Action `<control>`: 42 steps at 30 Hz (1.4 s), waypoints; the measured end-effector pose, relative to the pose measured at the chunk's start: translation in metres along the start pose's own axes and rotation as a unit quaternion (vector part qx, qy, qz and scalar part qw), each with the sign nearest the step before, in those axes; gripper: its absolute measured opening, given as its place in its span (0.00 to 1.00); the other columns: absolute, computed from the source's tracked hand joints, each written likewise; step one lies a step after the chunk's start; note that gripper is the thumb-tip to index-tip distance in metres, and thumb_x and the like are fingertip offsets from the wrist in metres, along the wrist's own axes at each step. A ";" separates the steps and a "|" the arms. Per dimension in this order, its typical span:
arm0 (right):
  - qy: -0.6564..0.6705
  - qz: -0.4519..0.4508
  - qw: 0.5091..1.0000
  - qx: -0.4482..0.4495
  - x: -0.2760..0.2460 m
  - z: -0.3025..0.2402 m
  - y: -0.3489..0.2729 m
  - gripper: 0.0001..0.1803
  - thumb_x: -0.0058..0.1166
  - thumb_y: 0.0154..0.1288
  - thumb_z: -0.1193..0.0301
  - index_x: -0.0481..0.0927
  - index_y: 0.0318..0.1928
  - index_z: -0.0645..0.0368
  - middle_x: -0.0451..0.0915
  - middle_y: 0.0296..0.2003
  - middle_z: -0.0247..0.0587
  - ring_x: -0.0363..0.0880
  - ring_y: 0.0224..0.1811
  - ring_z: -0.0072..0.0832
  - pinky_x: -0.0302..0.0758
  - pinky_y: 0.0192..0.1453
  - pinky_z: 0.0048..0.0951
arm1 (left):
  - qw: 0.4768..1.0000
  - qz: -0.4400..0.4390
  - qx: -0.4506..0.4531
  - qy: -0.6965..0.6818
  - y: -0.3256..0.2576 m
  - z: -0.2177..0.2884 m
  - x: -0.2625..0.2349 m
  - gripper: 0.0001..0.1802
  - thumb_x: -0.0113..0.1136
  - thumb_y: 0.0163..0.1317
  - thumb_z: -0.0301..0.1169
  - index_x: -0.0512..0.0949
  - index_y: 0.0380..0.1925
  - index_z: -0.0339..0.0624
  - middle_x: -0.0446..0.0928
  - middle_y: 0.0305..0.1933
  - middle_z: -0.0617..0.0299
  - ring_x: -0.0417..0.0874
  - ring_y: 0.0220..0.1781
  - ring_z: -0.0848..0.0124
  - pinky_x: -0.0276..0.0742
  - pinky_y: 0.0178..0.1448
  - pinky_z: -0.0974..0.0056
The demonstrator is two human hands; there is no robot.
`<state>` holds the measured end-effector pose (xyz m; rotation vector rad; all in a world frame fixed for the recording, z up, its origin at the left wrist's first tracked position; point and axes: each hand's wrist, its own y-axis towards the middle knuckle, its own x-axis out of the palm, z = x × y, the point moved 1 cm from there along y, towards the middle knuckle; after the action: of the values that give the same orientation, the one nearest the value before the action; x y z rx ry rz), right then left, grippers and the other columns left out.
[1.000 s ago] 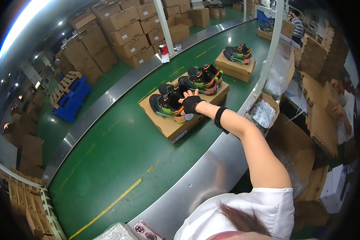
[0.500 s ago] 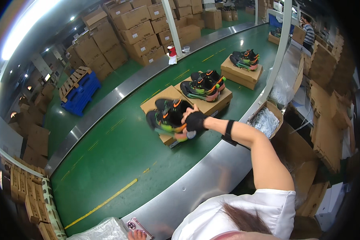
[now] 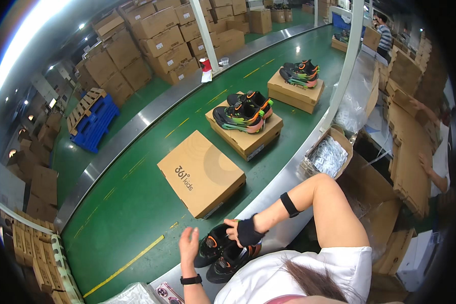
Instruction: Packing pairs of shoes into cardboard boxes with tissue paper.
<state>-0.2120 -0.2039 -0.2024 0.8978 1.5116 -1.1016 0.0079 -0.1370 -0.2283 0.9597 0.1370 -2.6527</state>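
blue pallet (image 3: pixel 97 126) out at the far left, then down near me a pink phone (image 3: pixel 163 293) by the metal edge (image 3: pixel 162 278). here's my left hand (image 3: pixel 189 248): grip wide, fingers up, just beside the shoes! above it a closed cardboard box (image 3: pixel 202 177) sits on the green counter (image 3: pixel 137 213). and there's the pair of black shoes (image 3: pixel 229 266), orange-trimmed, right in front of me at the metal edge. my right hand (image 3: pixel 241 231), black-gloved, has bare fingers over their collars; whether that grip is tight, i cannot tell. beyond, two more pairs (image 3: pixel 240 119) top their boxes (image 3: pixel 248 144). farther right, silvery packets (image 3: pixel 327 158) fill a carton.
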 end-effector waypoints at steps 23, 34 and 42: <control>0.420 0.643 0.563 0.305 -0.036 0.038 -0.018 0.42 0.58 0.44 0.62 0.54 0.58 0.64 0.61 0.56 0.48 0.60 0.58 0.33 0.58 0.59 0.28 | 0.991 0.007 -0.086 0.100 -0.003 0.035 0.007 0.24 0.37 0.63 0.45 0.76 0.37 0.38 0.65 0.55 0.50 0.56 0.61 0.49 0.44 0.60 0.38; 0.085 0.624 0.259 0.732 0.125 0.051 -0.283 0.16 0.54 0.48 0.68 0.73 0.38 0.63 0.76 0.35 0.48 0.73 0.40 0.39 0.69 0.45 0.33 | 0.993 0.011 0.006 0.121 -0.033 -0.020 -0.002 0.17 0.50 0.58 0.39 0.75 0.32 0.34 0.73 0.44 0.47 0.66 0.54 0.51 0.52 0.60 0.46; 0.273 0.227 0.451 0.819 0.193 0.018 -0.351 0.19 0.53 0.42 0.62 0.78 0.37 0.58 0.77 0.35 0.49 0.76 0.40 0.42 0.71 0.46 0.32 | 0.975 0.223 -0.022 0.014 -0.066 -0.065 -0.045 0.15 0.53 0.56 0.34 0.73 0.35 0.30 0.76 0.34 0.51 0.76 0.36 0.62 0.70 0.42 0.63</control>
<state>-0.5739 -0.3277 -0.3240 2.9495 -0.1292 -1.7439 0.0586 -0.0502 -0.2506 0.8921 -0.0139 -2.2168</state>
